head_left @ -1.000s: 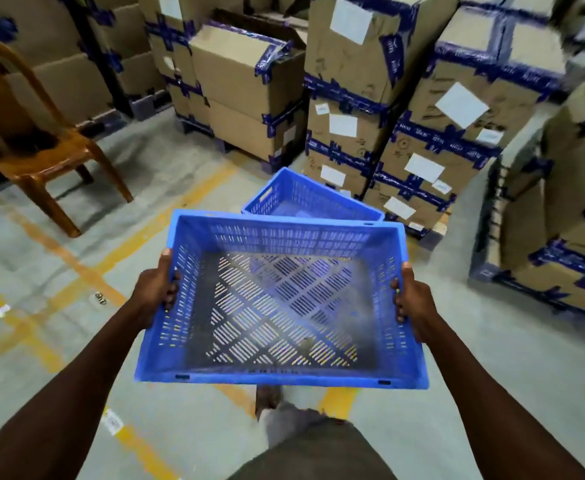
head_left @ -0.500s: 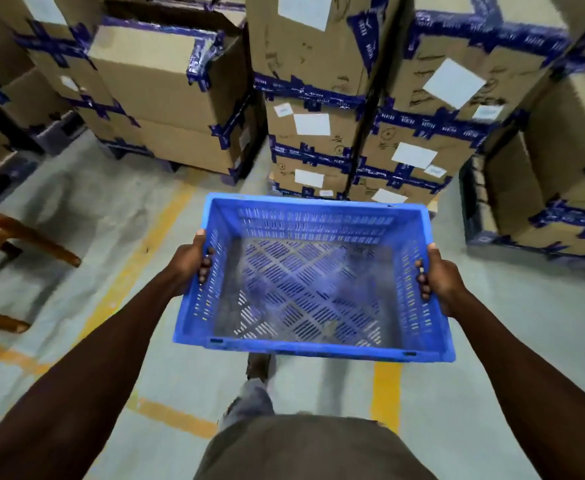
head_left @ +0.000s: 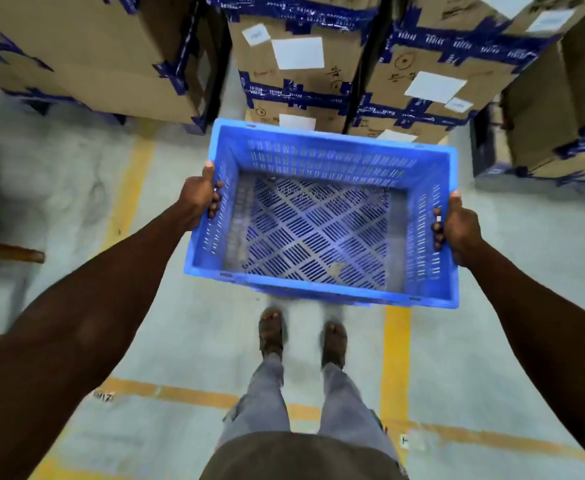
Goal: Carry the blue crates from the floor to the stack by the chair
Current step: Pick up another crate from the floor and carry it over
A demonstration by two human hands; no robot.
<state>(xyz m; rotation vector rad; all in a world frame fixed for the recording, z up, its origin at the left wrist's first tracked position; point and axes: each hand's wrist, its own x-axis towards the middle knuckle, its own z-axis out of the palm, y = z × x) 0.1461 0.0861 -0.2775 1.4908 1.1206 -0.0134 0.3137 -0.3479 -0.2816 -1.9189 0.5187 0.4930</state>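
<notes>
Tilted further downward since half a second ago: feet [head_left: 301, 337] now in view beneath the blue crate [head_left: 318, 223], chair nearly gone, only a wooden chair leg [head_left: 7, 254] left at the edge, well outside the left hand [head_left: 199, 199]. Cardboard boxes [head_left: 298, 64] closer and larger beyond the crate's far rim.

Held in the air between both hands, open side up, nothing inside but a slotted bottom. Left hand clamped on the left wall, thumb over the rim, fingertips [head_left: 214, 206] curled through the side slots. Right hand [head_left: 457, 230] clamped likewise on the right wall, fingers hooked inside. Both arms stretched forward.

Below the hands, grey concrete floor [head_left: 197, 341], worn and blotchy. Yellow floor lines [head_left: 396, 358]: one running away under the right side of the crate, one crossing nearer the body behind the feet, another outside the left hand toward the boxes. Small white tag on the floor by the crossing line, unreadable.

Beyond the hands, tall stacks of brown boxes wrapped in blue printed tape [head_left: 298, 95], white labels stuck on their faces, dark gaps between stacks. More boxes past the right hand.
</notes>
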